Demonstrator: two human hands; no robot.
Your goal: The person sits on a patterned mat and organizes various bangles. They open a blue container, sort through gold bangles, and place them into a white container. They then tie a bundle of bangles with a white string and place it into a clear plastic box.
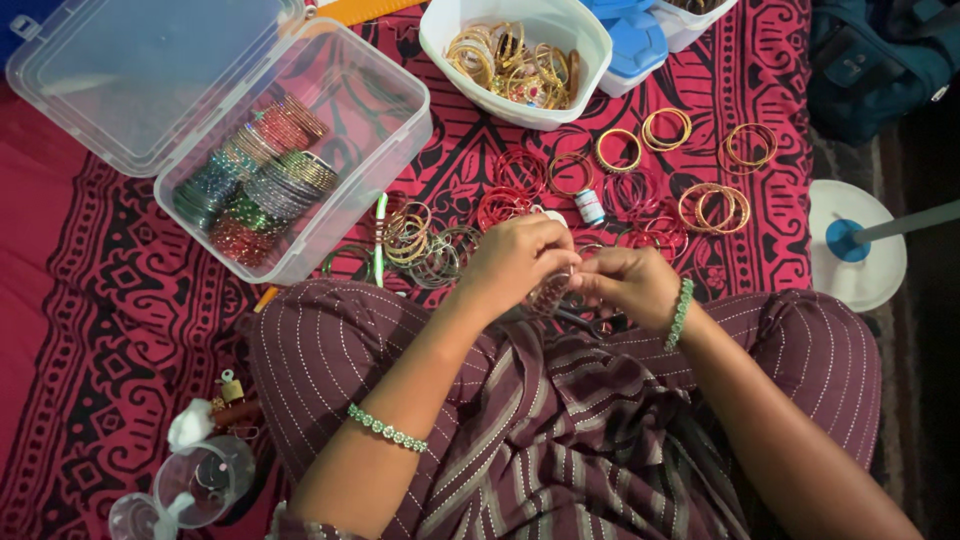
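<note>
My left hand point(515, 262) and my right hand point(632, 285) meet above my lap, both pinching a small stack of thin bangles point(552, 292) between the fingertips. Each wrist wears a green beaded bracelet. Just beyond the hands, several red and gold bangles point(520, 185) lie spread on the red patterned cloth point(110, 300), beside a small spool of thread point(589, 207). A loose pile of gold and silver bangles point(420, 245) lies left of my left hand.
A clear plastic box point(385, 120) holding rows of coloured bangles sits at upper left, lid open. A white bowl point(590, 45) of gold bangles stands at top centre. A fan base point(865, 280) is at right, small glass items point(190, 490) at lower left.
</note>
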